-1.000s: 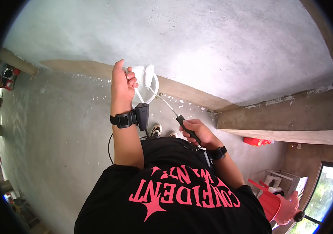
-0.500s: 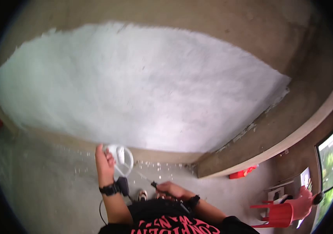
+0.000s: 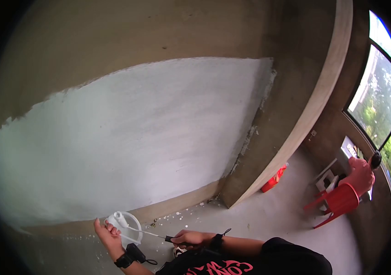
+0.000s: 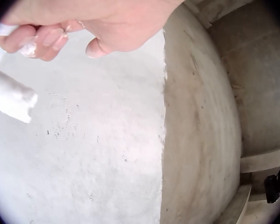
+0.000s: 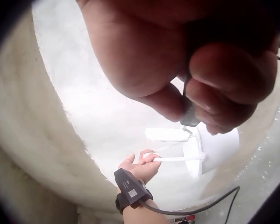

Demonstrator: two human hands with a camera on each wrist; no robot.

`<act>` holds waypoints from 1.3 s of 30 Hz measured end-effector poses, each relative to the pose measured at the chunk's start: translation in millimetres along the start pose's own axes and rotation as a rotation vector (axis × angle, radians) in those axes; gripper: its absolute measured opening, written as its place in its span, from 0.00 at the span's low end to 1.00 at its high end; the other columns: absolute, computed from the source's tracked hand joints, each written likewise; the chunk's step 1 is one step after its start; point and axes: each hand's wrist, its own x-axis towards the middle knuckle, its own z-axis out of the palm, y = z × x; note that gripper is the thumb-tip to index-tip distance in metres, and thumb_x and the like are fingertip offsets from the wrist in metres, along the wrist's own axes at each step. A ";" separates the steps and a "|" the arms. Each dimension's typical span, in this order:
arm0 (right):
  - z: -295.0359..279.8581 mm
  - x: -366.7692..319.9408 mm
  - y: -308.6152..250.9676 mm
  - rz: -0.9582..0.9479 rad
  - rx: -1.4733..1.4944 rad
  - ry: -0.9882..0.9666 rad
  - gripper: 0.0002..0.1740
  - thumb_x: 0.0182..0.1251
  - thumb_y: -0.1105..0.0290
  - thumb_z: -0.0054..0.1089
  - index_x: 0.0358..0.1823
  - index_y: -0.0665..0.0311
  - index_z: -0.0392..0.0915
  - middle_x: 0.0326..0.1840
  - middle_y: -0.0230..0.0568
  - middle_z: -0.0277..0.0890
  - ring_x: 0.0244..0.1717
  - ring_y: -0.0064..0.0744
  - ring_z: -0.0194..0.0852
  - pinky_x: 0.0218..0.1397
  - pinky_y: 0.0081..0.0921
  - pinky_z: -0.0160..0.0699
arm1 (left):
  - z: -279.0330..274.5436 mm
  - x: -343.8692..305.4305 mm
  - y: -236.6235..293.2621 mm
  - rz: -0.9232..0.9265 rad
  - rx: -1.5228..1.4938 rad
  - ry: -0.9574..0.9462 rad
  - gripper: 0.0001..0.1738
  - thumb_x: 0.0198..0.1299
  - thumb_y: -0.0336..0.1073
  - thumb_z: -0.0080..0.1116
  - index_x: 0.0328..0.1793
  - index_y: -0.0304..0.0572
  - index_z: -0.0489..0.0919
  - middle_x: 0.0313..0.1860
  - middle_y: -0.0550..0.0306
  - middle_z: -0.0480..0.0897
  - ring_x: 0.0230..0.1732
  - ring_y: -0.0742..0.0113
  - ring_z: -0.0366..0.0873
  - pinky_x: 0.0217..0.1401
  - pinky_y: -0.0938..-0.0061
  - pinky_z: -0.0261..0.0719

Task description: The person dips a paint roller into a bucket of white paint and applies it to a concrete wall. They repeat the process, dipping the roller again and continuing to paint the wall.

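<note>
In the head view a white bucket (image 3: 136, 234) hangs from my left hand (image 3: 109, 236), whose fingers curl round its white handle (image 5: 177, 159), the thumb pointing out. A white paint roller (image 3: 120, 219) lies at the bucket's mouth. My right hand (image 3: 190, 239) grips the roller's black handle (image 3: 169, 239), with the thin rod running to the roller. White smears mark the left fingers (image 4: 30, 46) in the left wrist view, with the roller end (image 4: 11, 95) below them. The right wrist view shows the roller (image 5: 168, 135) beside the bucket wall (image 5: 221, 149).
A wall with a large white painted area (image 3: 158, 123) stands in front, bordered by bare brown plaster (image 3: 168, 36). White spots dot the floor. A projecting pillar (image 3: 291, 87) is on the right. Beyond it are a red object (image 3: 273, 179), a person near a red chair (image 3: 342, 199), and windows.
The head view has tilted up and turned right, showing more wall, pillar and window. Both hands, bucket and roller now appear lower and further left in it. Both hands keep their holds.
</note>
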 end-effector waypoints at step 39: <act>-14.1 0.6 11.1 0.037 -0.014 -0.058 0.19 0.78 0.54 0.47 0.33 0.62 0.72 0.19 0.23 0.62 0.12 0.14 0.53 0.14 0.18 0.50 | 12.6 -12.1 -12.2 0.020 -0.025 -0.062 0.24 0.60 0.63 0.54 0.29 0.52 0.68 0.15 0.72 0.59 0.14 0.77 0.53 0.20 0.77 0.52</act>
